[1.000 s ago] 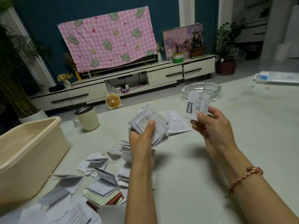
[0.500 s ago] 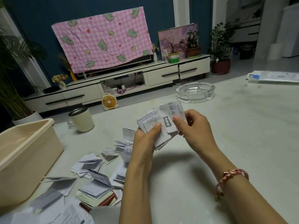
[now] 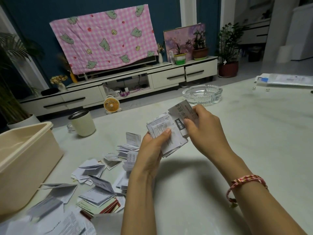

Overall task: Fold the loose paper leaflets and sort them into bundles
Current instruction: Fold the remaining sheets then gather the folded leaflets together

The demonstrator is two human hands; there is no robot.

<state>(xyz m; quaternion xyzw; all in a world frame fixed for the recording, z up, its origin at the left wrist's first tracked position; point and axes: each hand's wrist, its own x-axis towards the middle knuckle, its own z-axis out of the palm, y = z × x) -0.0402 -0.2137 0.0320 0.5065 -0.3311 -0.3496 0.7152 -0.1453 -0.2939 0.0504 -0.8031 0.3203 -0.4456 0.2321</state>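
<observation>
Gripping a thick bundle of folded leaflets (image 3: 160, 131) from below, the left hand (image 3: 150, 153) curls round it with its thumb pressed flat on the top sheet, holding it above the tabletop (image 3: 245, 136). The right hand (image 3: 208, 133) closes its grip on a single leaflet (image 3: 182, 113) printed with large characters, pinching it against the bundle's far right edge; the fingers behind the paper are hidden. The bundle's sheet count cannot be told. Loose leaflets (image 3: 94, 168) lie scattered on the tabletop to the left, the nearest blurred and cut off by the lower edge. A cream plastic bin (image 3: 25, 158) is cropped at left; a mug (image 3: 83, 124) and a glass ashtray (image 3: 202, 94) stand farther back.
</observation>
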